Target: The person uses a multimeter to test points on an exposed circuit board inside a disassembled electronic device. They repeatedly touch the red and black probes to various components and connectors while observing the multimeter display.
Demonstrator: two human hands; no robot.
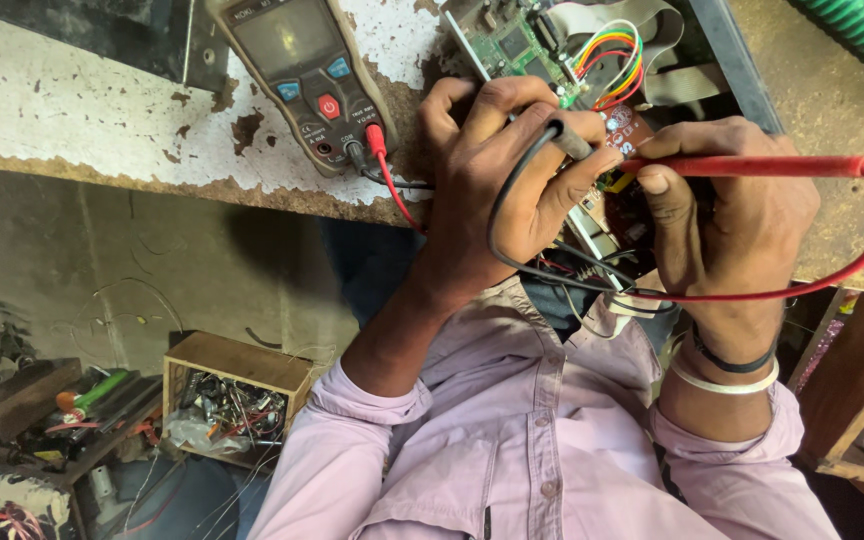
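Black test probe (570,140) sits pinched in the left hand's (492,170) fingers, just right of the grey handheld multimeter (302,75) on the chipped white counter (82,110). Farther right, the right hand (742,210) pinches the red test probe (752,166). Both tips seem to meet the small brown circuit board (624,125), though fingers hide the contact. Steady, separate tips would likely read best.

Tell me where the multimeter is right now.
In the head view the multimeter lies at upper left on the chipped white bench, just left of the hand holding the black probe.
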